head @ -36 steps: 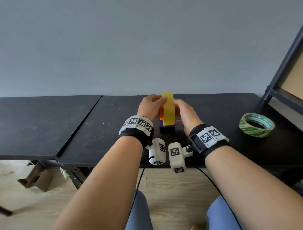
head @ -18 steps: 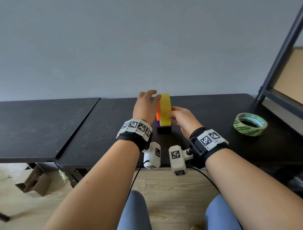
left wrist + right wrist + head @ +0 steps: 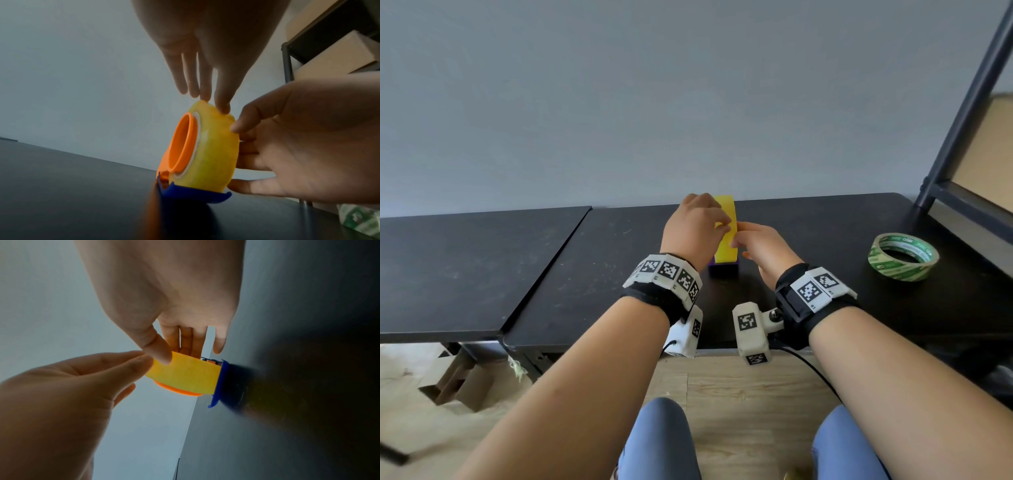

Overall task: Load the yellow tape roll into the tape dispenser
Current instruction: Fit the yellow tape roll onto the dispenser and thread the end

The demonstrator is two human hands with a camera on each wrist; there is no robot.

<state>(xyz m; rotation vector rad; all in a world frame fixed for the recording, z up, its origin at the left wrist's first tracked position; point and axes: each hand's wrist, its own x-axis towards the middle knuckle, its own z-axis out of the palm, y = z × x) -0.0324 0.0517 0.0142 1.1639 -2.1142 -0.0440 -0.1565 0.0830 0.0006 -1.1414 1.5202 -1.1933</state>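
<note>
The yellow tape roll [image 3: 726, 241] stands on edge on the dispenser's orange hub [image 3: 183, 142], above its blue base [image 3: 722, 269], mid-table. My left hand [image 3: 717, 222] reaches over from the left. Its thumb and fingertips [image 3: 223, 107] pinch the roll's top rim. My right hand [image 3: 739, 240] grips the roll from the right, thumb [image 3: 160, 353] on the tread, fingers behind its far face. The right wrist view shows the roll [image 3: 185, 378] between both hands, with the left fingertips [image 3: 144, 358] at its upper end. The hub's right side is hidden.
A green tape roll [image 3: 902, 257] lies flat at the right of the black table [image 3: 619, 274]. A dark shelf frame [image 3: 962, 113] rises at the far right. A second black tabletop [image 3: 465, 260] adjoins on the left. The wall is close behind.
My left hand has moved from the roll's left side, fingers spread, onto its top rim and pinched there. The right hand keeps its hold on the right side.
</note>
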